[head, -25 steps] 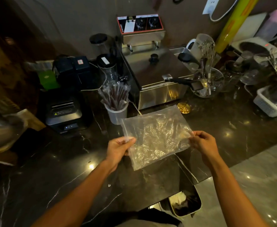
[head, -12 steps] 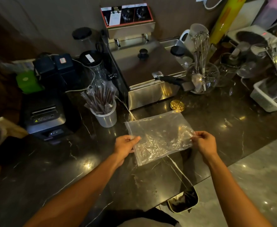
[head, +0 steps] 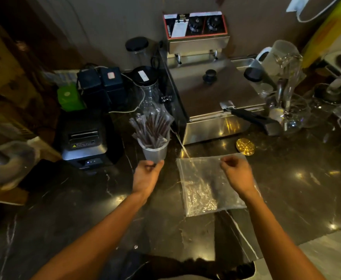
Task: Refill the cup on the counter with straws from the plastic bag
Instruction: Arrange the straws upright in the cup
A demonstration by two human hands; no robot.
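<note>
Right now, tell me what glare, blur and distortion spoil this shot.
Head view: dim overall; bright specular spots on the dark marble counter and the fryer front; the plastic bag glints and crinkles with reflections; both the left hand and right hand are motion-blurred; wide-angle bending shows at the edges; the left side is murky.

The translucent plastic cup (head: pixel 155 151) packed with wrapped brown straws (head: pixel 152 127) stands left of the flat clear plastic bag (head: pixel 204 184), before the steel fryer (head: pixel 212 102), right of the black receipt printer (head: pixel 84 138)

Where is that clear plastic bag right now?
The plastic bag lies flat on the dark counter, just right of centre in the head view, under the right hand, in front of the steel fryer and right of the straw cup.
</note>
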